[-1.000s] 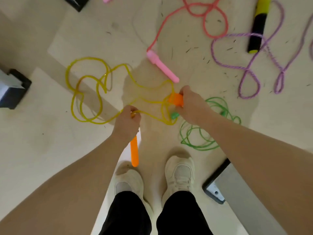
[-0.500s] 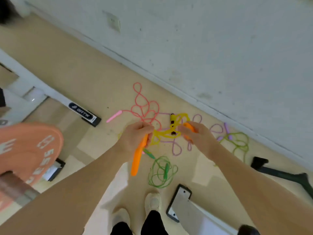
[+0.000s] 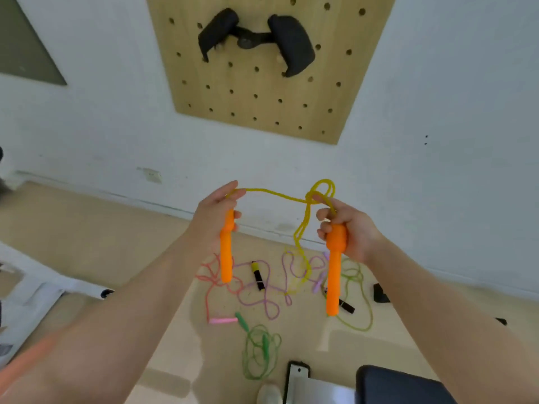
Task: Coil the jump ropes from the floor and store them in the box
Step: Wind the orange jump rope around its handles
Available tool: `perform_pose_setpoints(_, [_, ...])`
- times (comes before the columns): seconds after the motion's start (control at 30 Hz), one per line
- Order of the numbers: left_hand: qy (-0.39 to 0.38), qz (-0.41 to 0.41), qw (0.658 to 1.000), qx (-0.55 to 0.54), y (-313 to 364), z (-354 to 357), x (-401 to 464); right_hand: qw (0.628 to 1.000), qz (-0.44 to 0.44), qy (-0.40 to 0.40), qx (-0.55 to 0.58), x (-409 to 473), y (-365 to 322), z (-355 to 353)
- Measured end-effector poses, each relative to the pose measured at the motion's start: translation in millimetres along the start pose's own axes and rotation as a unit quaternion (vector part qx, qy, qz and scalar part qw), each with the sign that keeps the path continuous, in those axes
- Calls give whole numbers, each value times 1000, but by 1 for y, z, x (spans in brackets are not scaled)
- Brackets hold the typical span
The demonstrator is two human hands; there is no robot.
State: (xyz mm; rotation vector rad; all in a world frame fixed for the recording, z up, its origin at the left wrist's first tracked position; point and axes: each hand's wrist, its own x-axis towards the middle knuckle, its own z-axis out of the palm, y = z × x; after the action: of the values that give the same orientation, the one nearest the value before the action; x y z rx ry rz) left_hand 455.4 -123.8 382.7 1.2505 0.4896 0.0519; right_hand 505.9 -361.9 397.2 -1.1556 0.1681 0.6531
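while gripping one orange handle (image 3: 226, 249) in the left hand (image 3: 214, 218) and the other orange handle (image 3: 333, 269) in the right hand (image 3: 348, 230), holding up the yellow rope (image 3: 277, 195), strung between fists, loops hanging toward other ropes on the floor (image 3: 87, 243).

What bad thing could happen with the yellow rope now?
The yellow rope dangles in a long loop down to the floor among the purple rope and others, so coiling might snag them. The small loops above the right hand look twisted and could knot. The left hand pinches only the handle's top, so it might slip.
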Motion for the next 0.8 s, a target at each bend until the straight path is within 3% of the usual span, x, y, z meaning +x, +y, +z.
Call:
perform_pose_setpoints(0.1, [67, -21, 997, 43, -4, 16, 8, 987, -47, 6, 153, -11, -22, -8])
perform_pose_setpoints(0.2, [85, -89, 991, 56, -14, 25, 10, 993, -64, 47, 89, -23, -38, -19])
perform_pose_setpoints(0.3, [24, -66, 981, 182, -23, 37, 0, 992, -43, 86, -77, -35, -46, -28])
perform_pose_setpoints(0.37, [-30, -68, 978, 193, -26, 50, -9, 992, -29, 75, -94, -40, -48, -33])
perform_pose_setpoints(0.57, [-140, -72, 987, 14, -23, 95, -21, 993, -20, 4, 115, -44, -41, -29])
perform_pose_setpoints(0.67, [-187, -27, 980, 67, -16, 111, -30, 999, -43, -28, 2, -44, -32, -20])
perform_pose_setpoints(0.8, [-280, -41, 951, 124, -7, 119, -41, 972, -83, -71, -210, -47, -20, -16])
